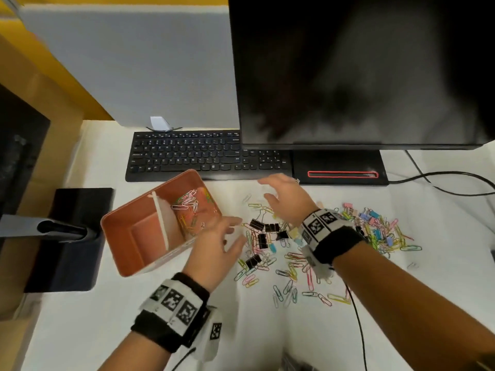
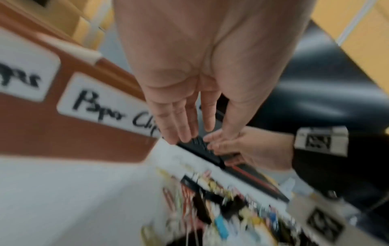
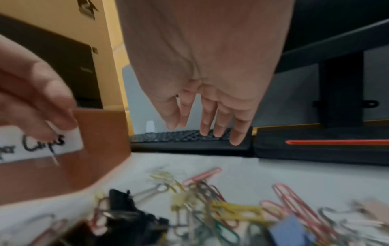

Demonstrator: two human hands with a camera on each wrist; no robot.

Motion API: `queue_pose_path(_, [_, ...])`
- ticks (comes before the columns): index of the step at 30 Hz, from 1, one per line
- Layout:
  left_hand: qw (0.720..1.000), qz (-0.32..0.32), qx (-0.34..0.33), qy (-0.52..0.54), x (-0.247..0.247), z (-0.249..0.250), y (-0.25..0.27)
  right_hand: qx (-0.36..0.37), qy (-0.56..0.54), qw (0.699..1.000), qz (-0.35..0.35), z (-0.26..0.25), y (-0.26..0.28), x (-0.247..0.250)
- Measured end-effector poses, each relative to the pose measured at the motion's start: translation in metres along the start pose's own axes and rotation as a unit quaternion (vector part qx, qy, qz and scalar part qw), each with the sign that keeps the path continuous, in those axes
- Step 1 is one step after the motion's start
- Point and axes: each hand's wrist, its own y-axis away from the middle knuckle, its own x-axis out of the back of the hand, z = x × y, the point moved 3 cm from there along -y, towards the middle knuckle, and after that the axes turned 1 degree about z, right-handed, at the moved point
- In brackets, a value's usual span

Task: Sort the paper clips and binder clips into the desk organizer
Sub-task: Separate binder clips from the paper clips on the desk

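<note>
An orange desk organizer [image 1: 126,207] with a white divider stands left of centre, and coloured paper clips [image 1: 187,207] lie in its far right compartment. A label [image 2: 109,109] on its front wall reads "Paper Clips". Loose paper clips [image 1: 292,266] and black binder clips [image 1: 265,228] are spread over the white desk, with small coloured binder clips [image 1: 375,223] further right. My left hand [image 1: 230,234] hovers at the organizer's near right corner, fingers straight and spread, holding nothing that I can make out. My right hand [image 1: 267,188] hangs above the far edge of the pile, fingers apart and empty.
A black keyboard [image 1: 203,156] and the monitor base [image 1: 340,167] lie just beyond the clips, under a large dark monitor [image 1: 361,70]. A black stand [image 1: 72,236] sits left of the organizer. A thin black cable [image 1: 356,317] runs across the near right of the desk.
</note>
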Motion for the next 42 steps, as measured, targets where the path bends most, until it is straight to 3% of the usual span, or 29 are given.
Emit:
queue_pose_path(2, [0.998,-0.039,0.017,-0.038,-0.028,-0.008,-0.007,-0.006,0.032,0.999,-0.039,0.014,-0.012,-0.005])
queue_pose_path(5, [0.995,-0.039,0.044,-0.085,-0.057,-0.023,-0.019,-0.008,0.061,0.994,-0.087,0.020,-0.019,-0.016])
queue_pose_path(9, [0.989,0.000,0.068,-0.127,-0.074,-0.036,-0.029,-0.004,0.070,0.995,-0.066,0.021,-0.010,-0.022])
queue_pose_path(16, [0.993,0.025,0.069,-0.096,-0.078,-0.038,-0.028,-0.016,0.048,0.997,-0.050,0.038,0.021,-0.028])
queue_pose_path(20, [0.992,0.014,0.111,-0.061,-0.074,-0.042,-0.033,-0.059,0.029,0.996,-0.068,0.045,0.028,-0.029])
queue_pose_path(26, [0.989,0.017,0.150,-0.014,-0.071,-0.046,-0.035,-0.066,0.046,0.993,-0.089,0.039,0.023,-0.020])
queue_pose_path(30, [0.989,0.013,0.148,-0.028,-0.072,-0.046,-0.034,-0.056,0.033,0.996,-0.062,0.021,0.004,-0.013])
queue_pose_path(33, [0.989,0.012,0.137,-0.046,-0.071,-0.044,-0.034,-0.072,0.041,0.991,-0.103,0.014,-0.006,-0.021])
queue_pose_path(36, [0.991,0.016,0.118,-0.065,-0.071,-0.042,-0.033,-0.050,0.051,0.994,-0.088,0.013,-0.008,-0.026])
queue_pose_path(39, [0.992,0.013,0.100,-0.075,-0.071,-0.040,-0.031,-0.065,0.062,0.989,-0.118,0.015,-0.008,-0.027])
queue_pose_path(42, [0.992,0.008,0.098,-0.080,-0.071,-0.040,-0.032,-0.066,0.046,0.994,-0.072,0.020,-0.004,-0.029])
